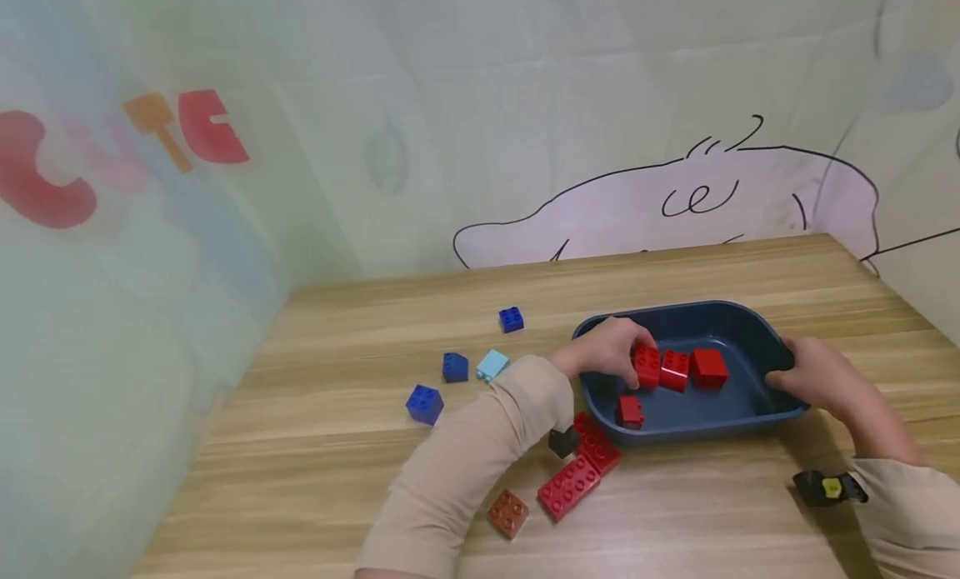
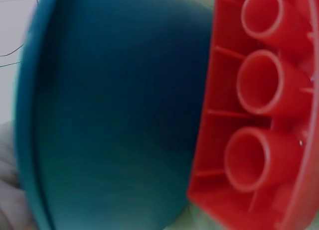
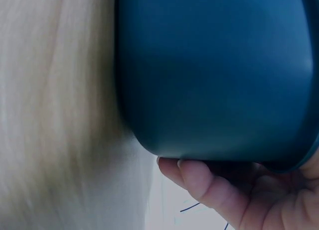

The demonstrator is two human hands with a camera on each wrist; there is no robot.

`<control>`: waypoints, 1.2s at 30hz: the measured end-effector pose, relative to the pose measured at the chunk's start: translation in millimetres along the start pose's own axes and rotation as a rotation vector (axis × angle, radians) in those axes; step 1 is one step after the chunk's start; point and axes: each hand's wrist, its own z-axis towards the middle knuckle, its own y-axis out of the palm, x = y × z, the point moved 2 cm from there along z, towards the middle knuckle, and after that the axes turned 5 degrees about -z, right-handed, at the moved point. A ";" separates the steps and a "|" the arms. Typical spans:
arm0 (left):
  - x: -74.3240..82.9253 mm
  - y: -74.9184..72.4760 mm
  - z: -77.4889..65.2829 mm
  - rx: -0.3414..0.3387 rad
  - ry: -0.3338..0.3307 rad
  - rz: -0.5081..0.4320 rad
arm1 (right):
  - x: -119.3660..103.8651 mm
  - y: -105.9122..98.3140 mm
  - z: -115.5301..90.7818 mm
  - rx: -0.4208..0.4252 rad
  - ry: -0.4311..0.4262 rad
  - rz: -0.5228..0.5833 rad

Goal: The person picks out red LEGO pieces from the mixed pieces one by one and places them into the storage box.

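A dark blue tray (image 1: pixel 720 425) sits on the wooden table with several red bricks inside. My left hand (image 1: pixel 609 351) reaches over its left end and pinches a red brick (image 1: pixel 647 367) between thumb and fingers. Beside that brick lie another red brick (image 1: pixel 674 371) and a plain-sided red block (image 1: pixel 708 369); a small red brick (image 1: pixel 630 411) is nearer the front wall. My right hand (image 1: pixel 821 379) grips the tray's right end, thumb over the rim. In the right wrist view, fingertips (image 3: pixel 197 177) press the tray's outer wall (image 3: pixel 214 90).
Outside the tray's front left corner lie two long red bricks, one (image 1: pixel 568 487) flat, the other (image 1: pixel 597 444) against the tray. A brown brick (image 1: pixel 508 514) is nearer. Farther left are blue bricks (image 1: pixel 425 405) and a light blue brick (image 1: pixel 492 365). A printed cloth (image 1: pixel 420 146) hangs behind.
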 end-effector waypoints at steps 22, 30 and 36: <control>1.6 9.9 10.9 -0.002 -0.044 0.075 | -1.4 -2.3 1.0 -0.004 -0.009 -0.006; 0.8 11.5 11.8 -0.004 -0.044 0.060 | -1.6 -2.1 0.8 -0.016 0.003 0.002; 1.9 10.7 11.9 -0.009 -0.043 0.058 | -1.1 -1.8 0.3 -0.013 0.002 -0.003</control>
